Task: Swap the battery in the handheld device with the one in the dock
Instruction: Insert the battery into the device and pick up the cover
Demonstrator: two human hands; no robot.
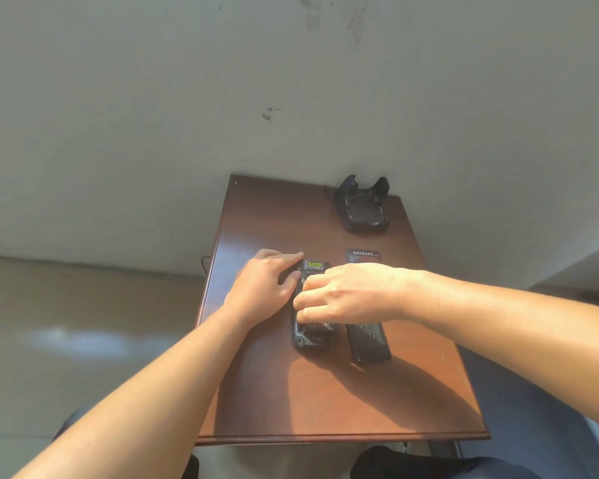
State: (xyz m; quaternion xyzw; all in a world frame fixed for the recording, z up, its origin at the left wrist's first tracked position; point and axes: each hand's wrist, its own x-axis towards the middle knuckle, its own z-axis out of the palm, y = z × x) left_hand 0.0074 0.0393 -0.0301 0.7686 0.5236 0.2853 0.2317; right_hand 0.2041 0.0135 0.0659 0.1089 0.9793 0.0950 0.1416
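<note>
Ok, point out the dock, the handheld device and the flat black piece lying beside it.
dock (363,210): head view, on its front cradle.
handheld device (313,337): head view, on its near end.
flat black piece (369,342): head view, on its textured top face.

Small brown wooden table, handheld device, black cover, flat labelled battery, empty dock

Handheld device middle hidden under hands.

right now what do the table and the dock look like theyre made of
Table: looks like reddish-brown wood or veneer with a glossy varnish; sunlight glares off it and the edge is moulded. Dock: probably moulded black plastic, semi-matte, with dull highlights and rounded prongs.
</note>
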